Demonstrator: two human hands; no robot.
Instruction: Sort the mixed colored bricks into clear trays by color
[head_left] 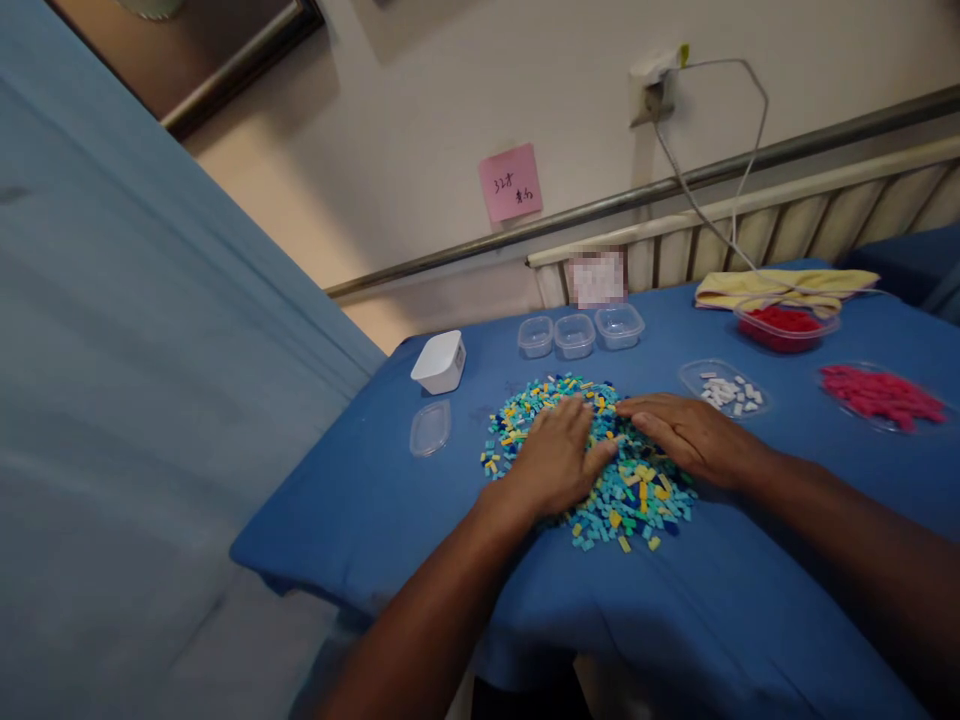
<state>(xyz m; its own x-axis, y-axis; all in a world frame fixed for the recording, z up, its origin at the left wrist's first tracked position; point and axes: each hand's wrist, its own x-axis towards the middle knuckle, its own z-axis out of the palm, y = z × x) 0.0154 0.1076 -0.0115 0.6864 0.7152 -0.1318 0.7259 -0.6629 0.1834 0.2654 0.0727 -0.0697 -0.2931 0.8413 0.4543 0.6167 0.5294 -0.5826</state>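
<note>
A heap of small plastic bricks, light blue, teal, yellow and dark blue, lies on the blue-covered table. My left hand rests flat on the heap's left half, fingers stretched forward and thumb out to the right. My right hand lies palm down on the heap's right edge, its fingers pointing left towards the other hand. Neither hand holds anything that I can see.
Three small clear tubs stand in a row behind the heap. A white box and a clear lid lie at the left. To the right are a lid of white pieces, red pieces, a red-filled tub, a yellow cloth.
</note>
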